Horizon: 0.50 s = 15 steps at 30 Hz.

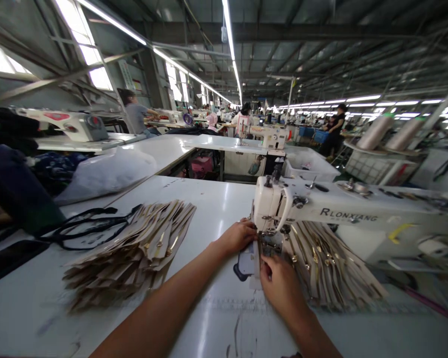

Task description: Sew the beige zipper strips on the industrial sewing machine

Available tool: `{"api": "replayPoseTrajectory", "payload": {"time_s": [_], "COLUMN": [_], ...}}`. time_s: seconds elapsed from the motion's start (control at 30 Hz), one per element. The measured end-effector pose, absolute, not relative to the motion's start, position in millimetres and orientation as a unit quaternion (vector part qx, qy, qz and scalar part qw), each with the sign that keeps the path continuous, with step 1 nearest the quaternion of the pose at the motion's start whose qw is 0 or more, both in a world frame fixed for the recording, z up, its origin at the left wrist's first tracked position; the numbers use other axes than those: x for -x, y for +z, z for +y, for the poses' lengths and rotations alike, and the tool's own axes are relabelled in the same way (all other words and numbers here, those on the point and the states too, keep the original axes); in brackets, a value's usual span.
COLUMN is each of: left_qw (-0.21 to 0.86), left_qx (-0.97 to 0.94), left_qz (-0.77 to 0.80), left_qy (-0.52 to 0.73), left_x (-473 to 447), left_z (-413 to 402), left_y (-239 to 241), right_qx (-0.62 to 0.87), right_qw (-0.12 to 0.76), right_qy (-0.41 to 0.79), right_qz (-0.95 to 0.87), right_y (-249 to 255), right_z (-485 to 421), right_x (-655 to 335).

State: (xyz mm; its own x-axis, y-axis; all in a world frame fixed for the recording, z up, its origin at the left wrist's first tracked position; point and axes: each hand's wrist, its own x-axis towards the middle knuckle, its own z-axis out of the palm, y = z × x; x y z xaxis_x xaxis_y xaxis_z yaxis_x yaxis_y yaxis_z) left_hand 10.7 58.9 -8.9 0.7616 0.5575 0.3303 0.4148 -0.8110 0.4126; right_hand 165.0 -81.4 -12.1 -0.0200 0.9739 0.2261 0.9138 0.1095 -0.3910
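Observation:
A white sewing machine (321, 209) stands in front of me, its needle area over a metal plate (248, 261). A narrow beige zipper strip (261, 256) runs along the plate toward the presser foot. My right hand (281, 283) pinches this strip between thumb and fingers, just before the foot. With bent fingers held together, my left hand (239, 236) rests at the left of the needle area; its fingertips are partly hidden there. Right of the needle lies a fanned pile of beige zipper strips (321, 263) with gold teeth and pulls. A second pile (134, 253) lies left of my left forearm.
Black straps (93, 226) and a white plastic bag (108, 171) lie at the left. A white bin (309, 164) stands behind the machine, and thread cones (377, 130) stand at the right. Another sewing machine (265, 134) and several people are farther back.

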Motion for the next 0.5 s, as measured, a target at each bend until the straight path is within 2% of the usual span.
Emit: {"api": "replayPoseTrajectory", "payload": {"time_s": [0.23, 0.5], "left_qw": [0.177, 0.185], "left_qx": [-0.918, -0.913], "left_qz": [0.265, 0.287], "left_qy": [0.236, 0.224], "left_x": [-9.8, -7.3], "left_z": [56.4, 43.5], "left_y": [-7.0, 0.8], "right_qx": [0.669, 0.678], "right_qw": [0.252, 0.226], "right_qy": [0.079, 0.042], "right_qz": [-0.695, -0.698], "right_y": [-18.4, -38.6], "right_z": [-77.6, -65.1], "right_x": [-158.7, -160.0]}}
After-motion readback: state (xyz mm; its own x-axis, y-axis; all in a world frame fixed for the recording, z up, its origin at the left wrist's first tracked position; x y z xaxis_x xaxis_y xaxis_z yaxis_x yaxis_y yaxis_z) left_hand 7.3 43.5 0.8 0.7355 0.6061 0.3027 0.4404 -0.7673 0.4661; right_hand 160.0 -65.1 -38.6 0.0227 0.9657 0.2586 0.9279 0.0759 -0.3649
